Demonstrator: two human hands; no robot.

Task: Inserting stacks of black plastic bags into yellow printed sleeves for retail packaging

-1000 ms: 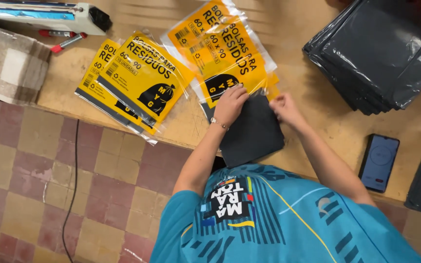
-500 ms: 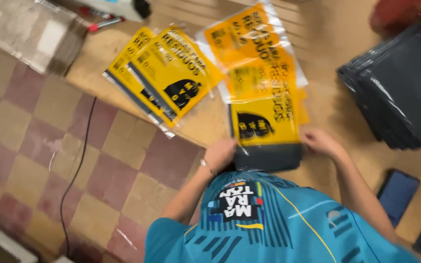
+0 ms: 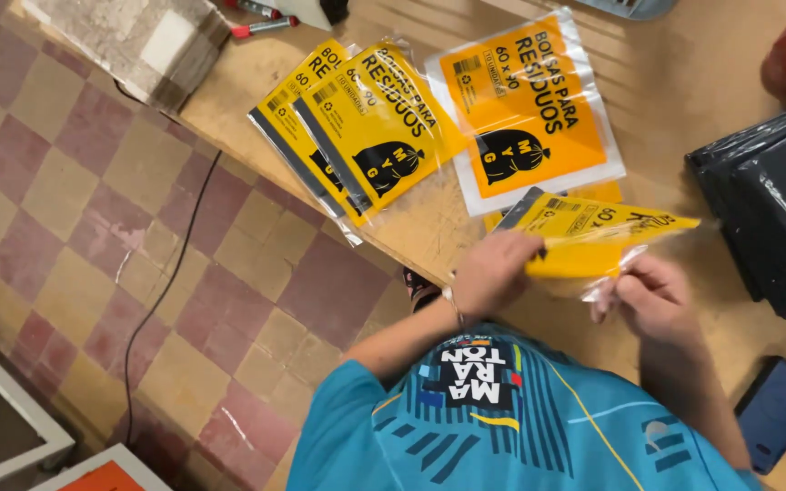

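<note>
My left hand (image 3: 493, 273) and my right hand (image 3: 652, 300) both grip a yellow printed plastic packet (image 3: 593, 238), lifted and tilted just above the wooden table (image 3: 684, 100). The left hand pinches its near left edge, the right holds its clear plastic end. An orange printed packet (image 3: 525, 105) lies flat beyond it. Two overlapping yellow packets (image 3: 366, 127) lie to the left near the table edge. The folded black bag seen earlier is hidden; whether it sits inside the held packet I cannot tell.
A stack of folded black plastic bags (image 3: 780, 209) sits at the right. A dark phone (image 3: 780, 409) lies near my right arm. A grey block (image 3: 129, 41) and red marker (image 3: 261, 27) rest at the far left corner. A cable (image 3: 170, 282) runs over the checkered floor.
The black folded bag under my hands is no longer visible. A yellow packet has been raised and tilted between both hands. The view has swung left.
</note>
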